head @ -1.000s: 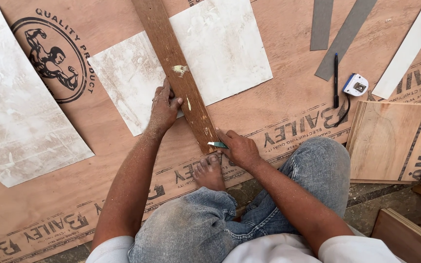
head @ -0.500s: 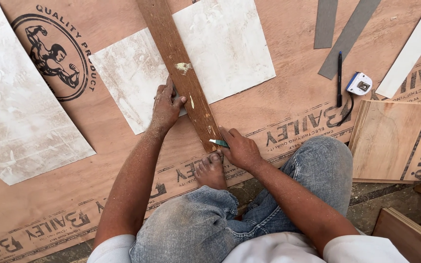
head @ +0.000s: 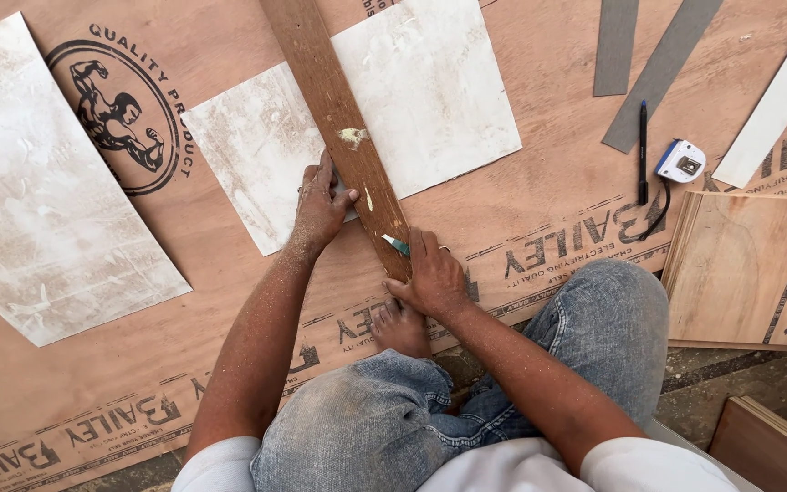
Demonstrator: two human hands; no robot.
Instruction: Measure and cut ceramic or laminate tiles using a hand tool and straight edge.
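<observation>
A long brown wooden strip (head: pixel 334 109) lies diagonally across a white laminate sheet (head: pixel 430 91) on a big plywood board (head: pixel 229 301). My left hand (head: pixel 321 205) presses flat on the strip's left edge, fingers spread over it. My right hand (head: pixel 430 278) grips a small teal-handled cutter (head: pixel 397 244), whose tip touches the right edge of the strip near its lower end. My bare foot (head: pixel 400 326) rests on the board just below the strip's end. My knees in blue jeans are at the bottom.
Another white sheet (head: pixel 38 219) lies at the left. Two grey strips (head: pixel 658 68), a white strip (head: pixel 776 100), a black pen (head: pixel 642 150) and a white-and-blue tape measure (head: pixel 682 161) sit upper right. Stacked plywood pieces (head: pixel 749 273) lie at the right edge.
The view has shifted slightly. My hands stay on the strip, and the cutter holds near the same spot at its right edge.
</observation>
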